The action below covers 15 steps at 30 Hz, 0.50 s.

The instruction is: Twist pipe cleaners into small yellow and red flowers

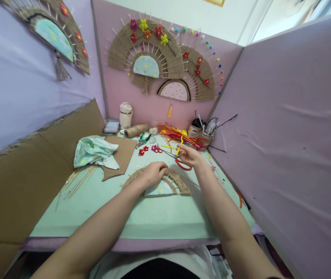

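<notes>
A half-round fan woven of brown twine (179, 185) with a pale blue centre lies on the green table (159, 217). My left hand (153, 172) rests on its top, fingers curled and pressing it down. My right hand (189, 155) hovers just behind the fan, fingers pinched on a short yellow pipe cleaner (179, 149). Red-handled scissors (181, 163) lie under that hand.
Wooden skewers (78, 180), a crumpled cloth (97, 152) and cardboard (121, 155) lie at the left. A twine spool (136, 130), a white bottle (125, 115), pliers (142, 139), small red flowers (143, 150), a pile of coloured pipe cleaners (179, 135) and a tool cup (204, 137) crowd the back. Finished fans (153, 50) hang on the walls.
</notes>
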Tool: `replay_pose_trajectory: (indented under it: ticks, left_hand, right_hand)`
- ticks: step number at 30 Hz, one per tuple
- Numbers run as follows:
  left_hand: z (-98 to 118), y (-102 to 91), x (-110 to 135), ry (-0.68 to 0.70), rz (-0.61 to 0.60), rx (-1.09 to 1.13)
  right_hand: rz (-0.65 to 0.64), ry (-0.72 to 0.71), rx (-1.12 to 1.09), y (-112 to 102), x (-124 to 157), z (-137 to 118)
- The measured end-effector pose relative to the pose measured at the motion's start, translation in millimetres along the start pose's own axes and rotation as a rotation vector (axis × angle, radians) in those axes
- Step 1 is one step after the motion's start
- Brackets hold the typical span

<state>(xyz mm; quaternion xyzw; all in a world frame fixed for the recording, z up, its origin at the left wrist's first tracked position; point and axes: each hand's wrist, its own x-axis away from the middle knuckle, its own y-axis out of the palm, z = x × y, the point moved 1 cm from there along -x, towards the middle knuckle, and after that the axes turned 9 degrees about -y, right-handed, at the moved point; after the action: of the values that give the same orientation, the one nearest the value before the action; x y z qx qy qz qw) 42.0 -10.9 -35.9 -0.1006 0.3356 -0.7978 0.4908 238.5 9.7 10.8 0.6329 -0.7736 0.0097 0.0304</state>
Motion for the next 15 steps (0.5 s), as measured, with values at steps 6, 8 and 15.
replay_pose_trajectory:
  ticks: [6,8,15]
  left_hand:
    - [-2.3,-8.8,-6.9,-0.393,-0.033,0.772]
    - [-2.3,-11.3,-7.1,-0.452,-0.039,0.893]
    - [-12.5,-33.1,-10.1,-0.429,-0.036,0.819]
  right_hand:
    - [-0.501,0.020,-0.334,51.9,55.4,36.6]
    - [-0.581,0.033,-0.266,62.9,63.3,44.1]
    - [-0.493,-0.084,-0.231,64.6,65.7,50.0]
